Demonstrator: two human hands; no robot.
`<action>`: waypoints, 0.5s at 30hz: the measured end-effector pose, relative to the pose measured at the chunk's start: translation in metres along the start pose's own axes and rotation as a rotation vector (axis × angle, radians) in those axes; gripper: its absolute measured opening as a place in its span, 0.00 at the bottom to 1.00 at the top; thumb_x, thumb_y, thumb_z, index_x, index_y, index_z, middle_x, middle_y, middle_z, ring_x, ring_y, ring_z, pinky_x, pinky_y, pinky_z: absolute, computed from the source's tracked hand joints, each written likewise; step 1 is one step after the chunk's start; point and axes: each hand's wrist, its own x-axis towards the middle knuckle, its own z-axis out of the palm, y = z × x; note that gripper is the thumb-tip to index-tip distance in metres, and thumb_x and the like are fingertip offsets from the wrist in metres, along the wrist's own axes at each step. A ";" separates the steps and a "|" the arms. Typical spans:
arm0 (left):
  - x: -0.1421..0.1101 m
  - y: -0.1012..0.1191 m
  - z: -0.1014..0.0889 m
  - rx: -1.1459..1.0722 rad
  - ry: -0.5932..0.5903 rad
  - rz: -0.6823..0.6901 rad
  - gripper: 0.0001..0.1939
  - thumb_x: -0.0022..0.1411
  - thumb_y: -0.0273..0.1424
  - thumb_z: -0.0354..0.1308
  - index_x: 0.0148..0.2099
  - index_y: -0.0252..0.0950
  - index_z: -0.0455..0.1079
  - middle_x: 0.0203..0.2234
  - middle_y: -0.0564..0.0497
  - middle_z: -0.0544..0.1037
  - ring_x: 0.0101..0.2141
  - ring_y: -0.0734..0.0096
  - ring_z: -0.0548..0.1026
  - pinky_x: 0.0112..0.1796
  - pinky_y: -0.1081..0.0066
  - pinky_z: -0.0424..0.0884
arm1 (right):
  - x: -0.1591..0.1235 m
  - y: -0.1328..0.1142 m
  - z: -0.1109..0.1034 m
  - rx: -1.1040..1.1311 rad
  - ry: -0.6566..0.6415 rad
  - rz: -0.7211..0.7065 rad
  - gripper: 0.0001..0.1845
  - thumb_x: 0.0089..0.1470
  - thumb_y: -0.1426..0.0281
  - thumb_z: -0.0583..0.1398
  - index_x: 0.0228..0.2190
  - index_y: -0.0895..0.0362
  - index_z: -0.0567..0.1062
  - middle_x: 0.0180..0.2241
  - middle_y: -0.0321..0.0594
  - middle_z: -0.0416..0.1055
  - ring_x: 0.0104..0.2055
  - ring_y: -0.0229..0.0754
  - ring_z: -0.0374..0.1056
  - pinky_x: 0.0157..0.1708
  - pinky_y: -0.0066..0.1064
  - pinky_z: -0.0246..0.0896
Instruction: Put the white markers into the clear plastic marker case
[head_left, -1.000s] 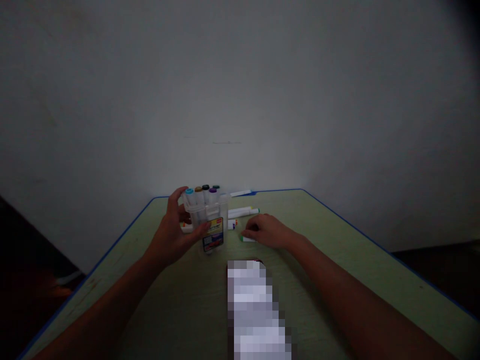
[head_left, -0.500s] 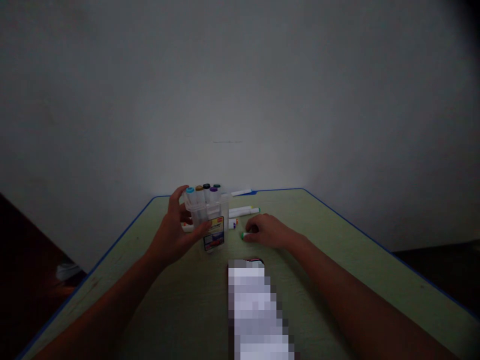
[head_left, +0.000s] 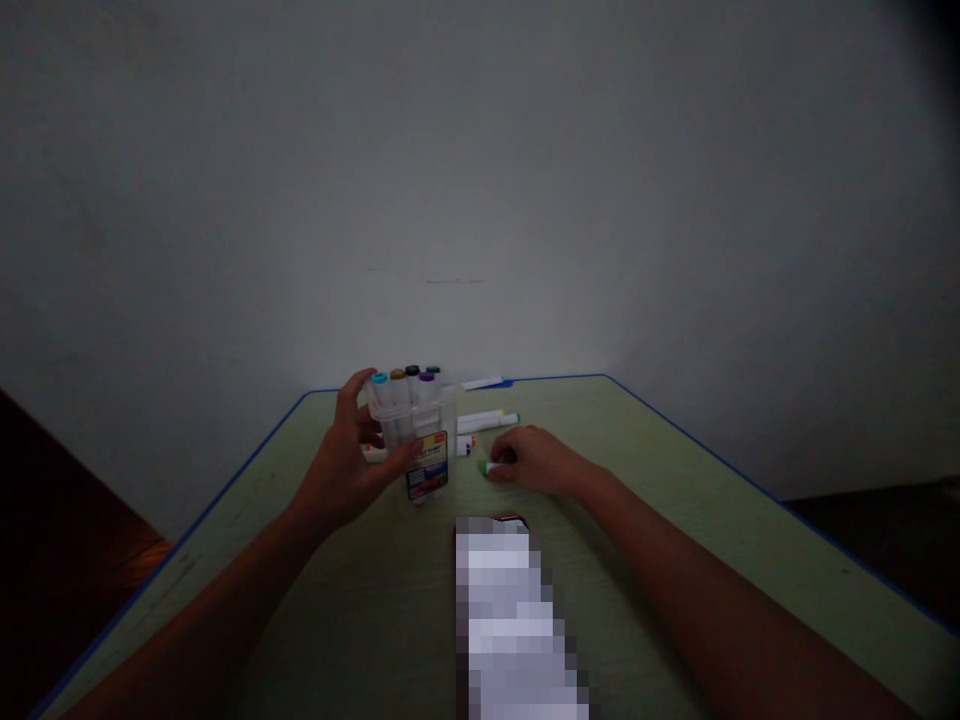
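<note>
My left hand (head_left: 352, 465) is wrapped round a clear plastic marker case (head_left: 448, 430) that has a printed label (head_left: 427, 468) on its front. Several markers stand upright in the case, their caps light blue (head_left: 379, 379), brown (head_left: 398, 374), black, purple (head_left: 427, 377) and dark green. To the right of the case, my right hand (head_left: 532, 460) is closed on a white marker with a green cap (head_left: 486, 468), low over the table. Most of that marker's barrel is hidden by the fingers.
White markers (head_left: 484, 423) lie on the table (head_left: 637, 560) behind and beside the case. One more marker (head_left: 484, 383) rests at the back edge by the wall (head_left: 465, 200). A phone (head_left: 510, 620) with a blurred-out screen lies in front.
Both hands keep almost the same places and grips. The green-capped marker has tilted or shifted very slightly in my right hand.
</note>
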 end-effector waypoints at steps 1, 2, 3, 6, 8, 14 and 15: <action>0.000 0.000 0.000 -0.002 0.002 0.002 0.43 0.50 0.39 0.61 0.61 0.35 0.41 0.37 0.45 0.75 0.32 0.64 0.75 0.35 0.59 0.74 | 0.000 0.000 0.000 -0.006 -0.003 -0.002 0.09 0.49 0.66 0.60 0.32 0.57 0.78 0.32 0.40 0.76 0.32 0.39 0.68 0.29 0.26 0.53; 0.000 0.000 0.000 -0.005 0.003 0.002 0.43 0.50 0.39 0.61 0.61 0.35 0.41 0.37 0.45 0.75 0.32 0.64 0.75 0.35 0.60 0.74 | 0.000 -0.001 -0.001 -0.013 -0.007 -0.003 0.09 0.49 0.66 0.60 0.31 0.57 0.78 0.32 0.40 0.76 0.32 0.39 0.68 0.28 0.26 0.53; 0.000 0.000 0.000 -0.008 0.004 0.000 0.43 0.50 0.39 0.61 0.61 0.36 0.41 0.37 0.45 0.75 0.32 0.64 0.75 0.34 0.60 0.74 | 0.000 -0.001 -0.001 -0.017 -0.009 -0.002 0.09 0.49 0.66 0.60 0.31 0.57 0.78 0.32 0.40 0.75 0.32 0.39 0.68 0.28 0.27 0.52; 0.000 -0.002 0.000 -0.012 0.002 -0.005 0.44 0.50 0.40 0.61 0.61 0.36 0.41 0.38 0.45 0.74 0.32 0.64 0.75 0.34 0.60 0.74 | 0.000 -0.001 -0.001 -0.022 -0.008 0.003 0.09 0.49 0.66 0.60 0.31 0.57 0.78 0.32 0.40 0.75 0.32 0.39 0.68 0.28 0.27 0.52; 0.001 -0.003 0.000 -0.010 -0.003 -0.010 0.44 0.50 0.40 0.61 0.62 0.36 0.40 0.38 0.44 0.74 0.32 0.63 0.75 0.34 0.60 0.74 | 0.000 -0.001 0.000 -0.016 -0.006 0.001 0.09 0.48 0.66 0.61 0.31 0.57 0.78 0.31 0.39 0.75 0.31 0.39 0.68 0.27 0.27 0.51; 0.001 -0.002 0.000 -0.018 -0.007 -0.008 0.44 0.50 0.39 0.60 0.62 0.36 0.39 0.38 0.45 0.74 0.32 0.64 0.75 0.34 0.61 0.73 | 0.001 0.002 0.002 0.007 0.006 -0.001 0.09 0.49 0.67 0.60 0.32 0.57 0.78 0.32 0.40 0.75 0.32 0.39 0.68 0.28 0.26 0.52; 0.001 -0.001 0.000 -0.022 -0.009 -0.006 0.44 0.50 0.39 0.60 0.62 0.36 0.39 0.38 0.45 0.74 0.32 0.65 0.75 0.34 0.62 0.73 | 0.001 0.002 0.002 0.009 0.005 -0.003 0.09 0.49 0.67 0.60 0.32 0.57 0.78 0.32 0.40 0.76 0.32 0.39 0.68 0.28 0.26 0.53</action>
